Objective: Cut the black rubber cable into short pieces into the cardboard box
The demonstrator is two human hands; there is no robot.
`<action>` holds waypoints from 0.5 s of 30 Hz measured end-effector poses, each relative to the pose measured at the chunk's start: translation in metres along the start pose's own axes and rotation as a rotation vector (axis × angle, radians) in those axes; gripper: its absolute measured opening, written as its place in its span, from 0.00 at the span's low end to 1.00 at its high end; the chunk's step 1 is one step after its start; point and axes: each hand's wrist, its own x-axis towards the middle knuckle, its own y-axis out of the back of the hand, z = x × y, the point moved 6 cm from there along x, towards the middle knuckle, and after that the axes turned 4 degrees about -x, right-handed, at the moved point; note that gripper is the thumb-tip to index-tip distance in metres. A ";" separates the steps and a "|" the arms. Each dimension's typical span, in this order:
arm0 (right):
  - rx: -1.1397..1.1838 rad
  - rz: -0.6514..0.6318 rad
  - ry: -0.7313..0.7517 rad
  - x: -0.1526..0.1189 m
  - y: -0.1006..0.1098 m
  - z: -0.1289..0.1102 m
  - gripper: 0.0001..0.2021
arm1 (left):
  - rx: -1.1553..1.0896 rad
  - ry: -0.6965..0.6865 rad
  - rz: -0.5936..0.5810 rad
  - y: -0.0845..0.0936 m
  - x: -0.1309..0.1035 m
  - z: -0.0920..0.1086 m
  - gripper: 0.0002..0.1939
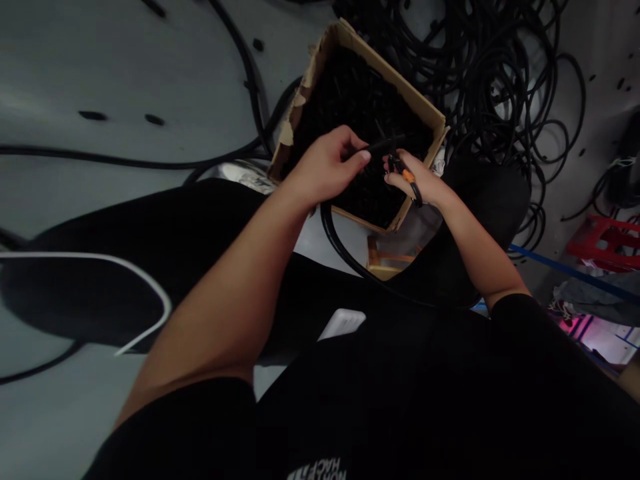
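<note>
Over a cardboard box (407,73) full of short black pieces, my left hand (337,160) is closed around a black hose (383,143), its free end pointing right. From below that hand the same-looking hose curves down across my lap. My right hand (413,175) is closed on cutters (407,175) with dark, orange-marked handles. Their jaws are close to the hose end; whether they touch it I cannot tell. Dark contents behind hide the blades in part.
A large tangle of black hose (480,60) lies behind the box on the right. Loose black pieces (154,120) are scattered on the grey floor. A white cable (125,263) crosses my leg on the left. A red plastic stool (605,240) is at the far right.
</note>
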 end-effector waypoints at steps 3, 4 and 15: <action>-0.005 0.020 -0.001 0.004 0.001 0.005 0.19 | 0.166 -0.085 -0.019 -0.004 0.003 -0.002 0.08; -0.012 0.025 -0.006 0.005 0.001 0.007 0.21 | 0.204 -0.097 -0.015 -0.003 0.004 -0.003 0.09; -0.206 -0.002 -0.200 -0.003 0.000 0.013 0.22 | 0.317 0.106 -0.013 0.007 0.009 -0.015 0.12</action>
